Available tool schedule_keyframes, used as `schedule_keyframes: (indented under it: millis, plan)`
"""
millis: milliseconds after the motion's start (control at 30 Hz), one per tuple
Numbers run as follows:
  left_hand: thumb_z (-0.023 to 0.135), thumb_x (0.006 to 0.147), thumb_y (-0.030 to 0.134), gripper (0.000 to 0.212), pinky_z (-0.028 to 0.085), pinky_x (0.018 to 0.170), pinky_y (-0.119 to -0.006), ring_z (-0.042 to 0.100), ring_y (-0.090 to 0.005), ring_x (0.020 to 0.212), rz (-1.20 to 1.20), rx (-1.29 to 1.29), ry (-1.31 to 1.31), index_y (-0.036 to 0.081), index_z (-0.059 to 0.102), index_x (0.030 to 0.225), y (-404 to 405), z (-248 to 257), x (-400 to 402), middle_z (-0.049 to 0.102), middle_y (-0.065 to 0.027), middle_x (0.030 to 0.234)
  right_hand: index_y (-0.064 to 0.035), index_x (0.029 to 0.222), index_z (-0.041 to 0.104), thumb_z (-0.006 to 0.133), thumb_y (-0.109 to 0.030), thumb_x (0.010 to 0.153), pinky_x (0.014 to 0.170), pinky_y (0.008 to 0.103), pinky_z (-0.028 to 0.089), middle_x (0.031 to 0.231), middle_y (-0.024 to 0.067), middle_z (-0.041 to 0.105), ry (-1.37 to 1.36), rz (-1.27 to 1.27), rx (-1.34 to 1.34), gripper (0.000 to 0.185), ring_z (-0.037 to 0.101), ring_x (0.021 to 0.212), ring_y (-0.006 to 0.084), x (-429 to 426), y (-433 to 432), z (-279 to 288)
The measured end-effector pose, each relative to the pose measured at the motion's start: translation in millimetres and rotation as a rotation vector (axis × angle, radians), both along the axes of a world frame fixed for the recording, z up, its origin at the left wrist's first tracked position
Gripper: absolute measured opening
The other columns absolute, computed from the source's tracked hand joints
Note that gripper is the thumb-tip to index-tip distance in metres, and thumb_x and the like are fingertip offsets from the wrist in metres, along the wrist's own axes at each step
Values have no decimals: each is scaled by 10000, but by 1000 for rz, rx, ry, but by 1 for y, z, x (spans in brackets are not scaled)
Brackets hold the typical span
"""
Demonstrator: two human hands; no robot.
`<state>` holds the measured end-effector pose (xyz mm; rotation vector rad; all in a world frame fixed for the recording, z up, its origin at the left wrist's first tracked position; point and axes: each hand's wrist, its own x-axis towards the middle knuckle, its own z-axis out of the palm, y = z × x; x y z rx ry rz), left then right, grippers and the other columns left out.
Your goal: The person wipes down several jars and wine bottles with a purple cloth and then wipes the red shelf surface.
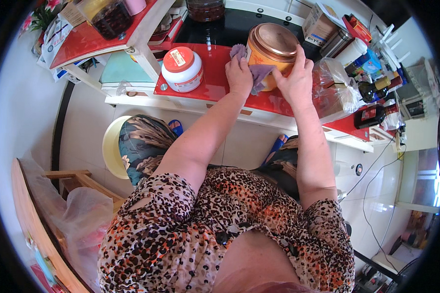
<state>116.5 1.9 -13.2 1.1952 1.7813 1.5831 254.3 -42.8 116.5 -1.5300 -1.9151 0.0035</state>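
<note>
An orange canister with a copper-coloured metal lid (277,38) stands on the red glass top (214,77) of a low cabinet in front of me. My left hand (240,77) holds a purple cloth (261,73) against the canister's left and front side. On the other side, my right hand (297,80) grips the canister, index finger up by the lid's rim and thumb at its front, near the cloth's end. Part of the canister's body is hidden by the cloth and my fingers. To the left sits a white plastic jar (182,69) with a red lid.
Right of the canister are a clear plastic bag (335,88), dark bottles (376,115), a steel flask (335,42) and a cardboard box (321,25). A glass jar (205,9) stands behind. A yellow basin (113,146) is on the floor by my left leg; cables (366,205) trail at right.
</note>
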Motion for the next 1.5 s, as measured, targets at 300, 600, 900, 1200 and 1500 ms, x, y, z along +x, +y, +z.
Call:
schedule_keyframes:
  millis: [300,600,900,1200,1500]
  plan:
    - [477,1011,279,388,455,940,-456,603,-386,1025,-71,37,-506,-39,620,1183,1,27,-1,619,-264,1077,44,1519,216,788,-449,824,1108,355,348,1449,241,409,459,79,-103,1026,444,1320,272,41,49,-45]
    - [632,846,114,519,360,1042,-539,403,-480,1215,-190,583,469,50,522,1349,-50,48,30,375,-311,1376,64,1548,4,506,-606,960,1181,342,219,1570,246,276,920,165,-416,1023,264,1464,306,23,44,-32]
    - [629,728,-28,295,437,1017,-435,507,-381,1167,-363,337,482,39,672,1011,-59,-10,-6,530,-186,1233,11,1423,449,390,-578,1003,1091,399,377,1344,291,560,742,57,-517,727,495,1327,381,13,23,-29]
    - [521,889,29,365,392,1062,-424,490,-376,1222,-48,322,55,24,559,1252,-3,59,-41,532,-210,1267,-72,1526,348,366,-676,981,1204,439,152,1572,119,359,1226,62,-433,814,204,1477,231,23,82,-44]
    - [417,982,75,430,403,1057,-382,527,-299,1239,-68,-86,-372,58,487,1406,28,-5,-27,550,-155,1355,-16,1526,310,338,-649,1000,1191,356,190,1548,141,389,1112,85,-538,824,303,1447,250,-11,71,-32]
